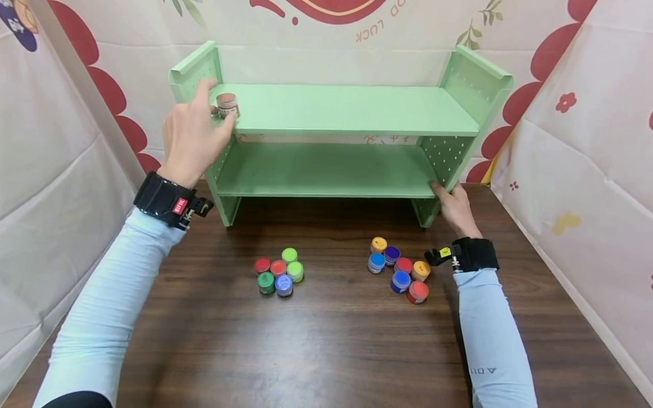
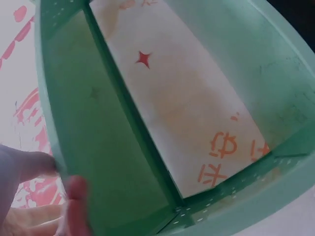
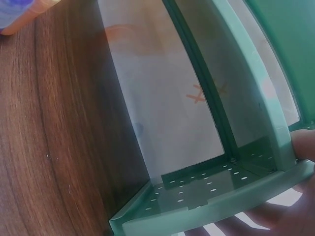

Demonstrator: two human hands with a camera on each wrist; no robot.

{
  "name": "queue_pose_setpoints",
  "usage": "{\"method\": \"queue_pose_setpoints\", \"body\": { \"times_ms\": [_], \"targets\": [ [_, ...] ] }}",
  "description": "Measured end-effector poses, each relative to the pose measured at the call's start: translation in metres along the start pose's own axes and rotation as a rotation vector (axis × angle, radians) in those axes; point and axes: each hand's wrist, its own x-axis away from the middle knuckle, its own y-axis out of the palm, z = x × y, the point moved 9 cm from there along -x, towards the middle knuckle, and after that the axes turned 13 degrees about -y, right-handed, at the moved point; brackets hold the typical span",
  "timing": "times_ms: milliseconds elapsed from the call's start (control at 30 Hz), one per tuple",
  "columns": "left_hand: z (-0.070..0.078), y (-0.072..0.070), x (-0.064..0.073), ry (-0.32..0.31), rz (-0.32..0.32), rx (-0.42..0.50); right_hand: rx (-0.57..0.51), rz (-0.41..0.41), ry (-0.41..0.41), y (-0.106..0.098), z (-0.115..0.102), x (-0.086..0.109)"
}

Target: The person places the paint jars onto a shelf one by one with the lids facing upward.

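The jar (image 1: 227, 106) stands upright at the upper level of the rack (image 1: 336, 170), at its 10 o'clock end; the brown lid faces up and the jar's axis is vertical. The left hand (image 1: 191, 133) pinches it: thumb at the jar's 5 o'clock, another fingertip at 9 o'clock, index finger raised beyond at 11 o'clock. The left wrist view does not show the jar.

The rack's long axis runs from 9 to 3 o'clock. The right hand (image 1: 456, 209) grasps its side panel at 4 o'clock, thumb inside, fingers outside. Two clusters of lidded pots (image 1: 278, 267) stand on the surface (image 1: 326, 345) at 7 and 5 o'clock from the rack.
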Motion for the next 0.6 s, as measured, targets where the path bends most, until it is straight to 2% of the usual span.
{"method": "queue_pose_setpoints", "body": {
  "times_ms": [133,300,367,433,500,600],
  "targets": [
    [0.0,-0.004,0.014,0.039,0.065,0.072,-0.004,0.007,0.002,0.0,0.0,0.0],
    [-0.01,-0.015,0.043,0.032,0.236,0.205,-0.021,-0.011,0.009,0.006,-0.003,0.002],
    [-0.015,-0.017,0.054,0.02,0.278,0.273,-0.026,-0.017,0.007,0.008,-0.006,0.002],
    [-0.016,-0.015,0.063,0.049,0.289,0.346,-0.029,-0.014,0.005,0.007,-0.008,0.002],
    [-0.013,-0.008,0.072,0.119,0.276,0.393,-0.025,-0.002,0.005,0.004,-0.01,0.003],
    [-0.008,0.012,0.085,0.255,0.196,0.434,-0.021,0.007,0.002,0.0,-0.013,0.003]
  ]
}}
